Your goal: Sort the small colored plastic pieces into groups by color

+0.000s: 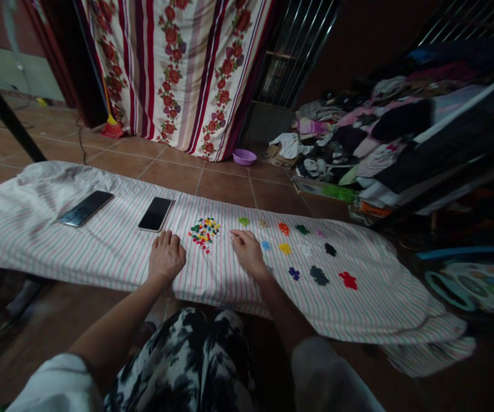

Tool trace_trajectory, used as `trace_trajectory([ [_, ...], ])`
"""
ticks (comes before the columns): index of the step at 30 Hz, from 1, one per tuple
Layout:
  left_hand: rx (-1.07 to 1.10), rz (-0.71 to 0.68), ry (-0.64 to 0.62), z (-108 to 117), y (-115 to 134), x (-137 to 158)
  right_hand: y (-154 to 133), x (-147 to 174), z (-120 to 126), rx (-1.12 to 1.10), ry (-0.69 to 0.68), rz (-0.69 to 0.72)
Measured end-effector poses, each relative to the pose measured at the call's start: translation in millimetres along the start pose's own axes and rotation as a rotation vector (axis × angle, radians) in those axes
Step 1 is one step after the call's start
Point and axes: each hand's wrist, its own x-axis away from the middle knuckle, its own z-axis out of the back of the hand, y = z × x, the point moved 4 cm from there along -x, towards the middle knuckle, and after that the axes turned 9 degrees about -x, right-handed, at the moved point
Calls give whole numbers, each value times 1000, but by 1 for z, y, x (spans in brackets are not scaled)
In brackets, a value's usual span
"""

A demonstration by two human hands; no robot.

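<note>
Left hand: the left hand [168, 256] rests on the striped cloth [221, 281], just beside a phone [155, 214]; fingers lie together, what is under them I cannot tell.
Right hand: the right hand [247, 252] is near the mixed heap [205, 233]; thumb and forefinger are close, whether clamped on a piece I cannot tell.
Mixed heap: at the cloth's middle, toward its far edge.
Single-colour heaps: toward the right end, the red heap [348, 280] outermost.

The dim room has a brown tiled floor [225, 183]. A striped, floral curtain [182, 71] hangs beside slanting metal bars [296, 48]; a purple basin [244, 157] sits near its lower edge, and clothes [369, 146] lie heaped on the right.
</note>
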Motion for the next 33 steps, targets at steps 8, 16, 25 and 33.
trace_trajectory([
  [8,-42,-20,30,-1,1,0,-26,-38,-75,251,-234,-76],
  [16,-31,-10,15,1,2,-1,-24,-48,-92,440,-285,-205],
  [25,-8,-2,2,1,2,-1,-20,-47,-92,435,-294,-189],
  [33,-62,-17,45,1,2,0,-23,-53,-93,409,-300,-198],
])
